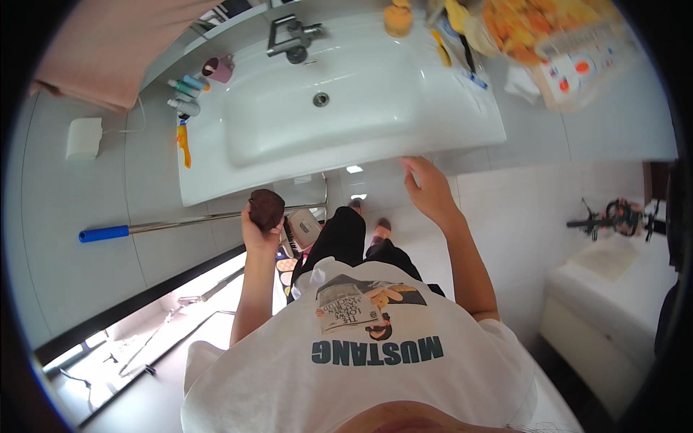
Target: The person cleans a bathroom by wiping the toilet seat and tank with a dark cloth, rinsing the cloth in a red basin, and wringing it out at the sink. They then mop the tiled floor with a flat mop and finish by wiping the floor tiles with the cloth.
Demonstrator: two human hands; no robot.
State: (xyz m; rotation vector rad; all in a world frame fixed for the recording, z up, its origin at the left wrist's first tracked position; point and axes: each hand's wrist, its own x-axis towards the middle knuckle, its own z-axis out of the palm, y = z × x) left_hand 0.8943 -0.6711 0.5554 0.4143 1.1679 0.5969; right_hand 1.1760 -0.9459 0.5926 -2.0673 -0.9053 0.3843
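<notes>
My left hand (pixel 261 234) holds a dark brown, rounded object (pixel 266 209) in front of the near left edge of a white washbasin (pixel 346 124); what the object is made of I cannot tell. My right hand (pixel 427 187) is empty, its fingers slightly bent and apart, with the fingertips by the basin's front rim. Whether they touch the rim is unclear. A metal drain (pixel 321 99) lies in the basin floor, and a dark metal faucet (pixel 294 39) stands at the back.
Along the basin's left side are a purple cup (pixel 218 69), small bottles (pixel 184 89) and a yellow-orange razor-like item (pixel 184 145). A blue-handled pole (pixel 104 234) crosses below left. At right are a yellow comb (pixel 442 48), an orange bottle (pixel 398 20) and a patterned bag (pixel 582 70).
</notes>
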